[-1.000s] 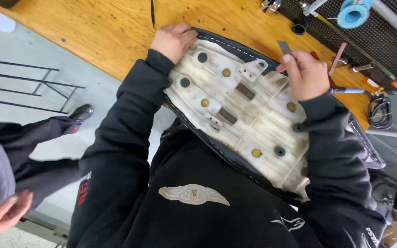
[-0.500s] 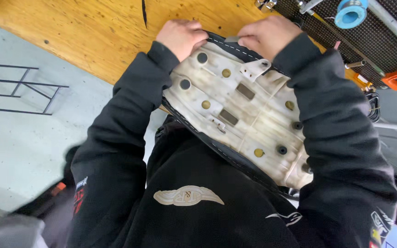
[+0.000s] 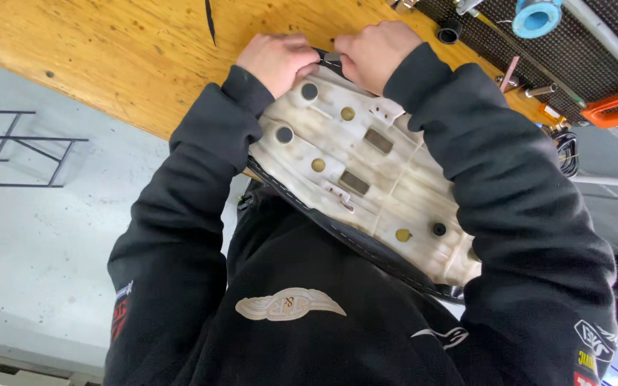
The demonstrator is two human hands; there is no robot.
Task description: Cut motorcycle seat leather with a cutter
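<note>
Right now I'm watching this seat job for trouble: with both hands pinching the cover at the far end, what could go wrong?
1. Both hands, left hand and right hand, grip the black cover edge over the seat pan; a hard pull might tear its stitching or slip off.
2. The pan leans from the wooden bench against the body, so it could slide down.
3. Loose parts near the blue roll could get knocked.
</note>
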